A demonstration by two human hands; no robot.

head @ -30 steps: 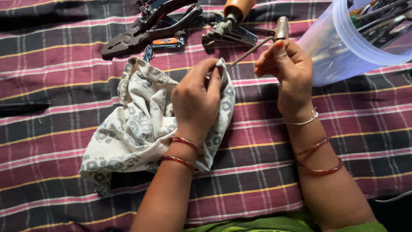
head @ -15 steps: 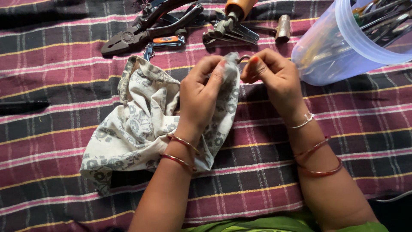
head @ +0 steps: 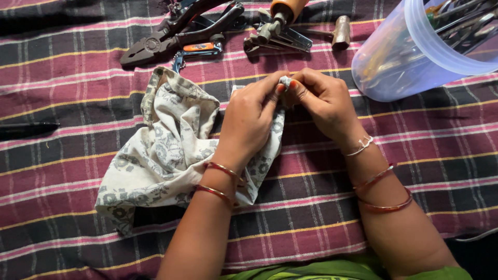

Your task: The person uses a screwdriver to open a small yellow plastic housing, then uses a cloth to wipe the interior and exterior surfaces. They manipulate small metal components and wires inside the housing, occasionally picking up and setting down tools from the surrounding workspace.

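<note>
A white cloth with a grey flower print lies bunched on the striped blanket. My left hand rests on it and grips its upper edge. My right hand meets the left one, and the fingertips of both pinch a small fold of the cloth between them. Whether anything is wrapped inside that fold is hidden. Both wrists wear red bangles.
Along the far edge lie black pliers, a tool with an orange grip, a wooden-handled metal tool and a small hammer head. A clear plastic tub of tools lies tipped at the upper right. A dark pen-like object sits at the left.
My right hand has come down and left from beside the tub to meet my left hand. The thin metal piece it held is no longer visible. Both hands now pinch the cloth.
</note>
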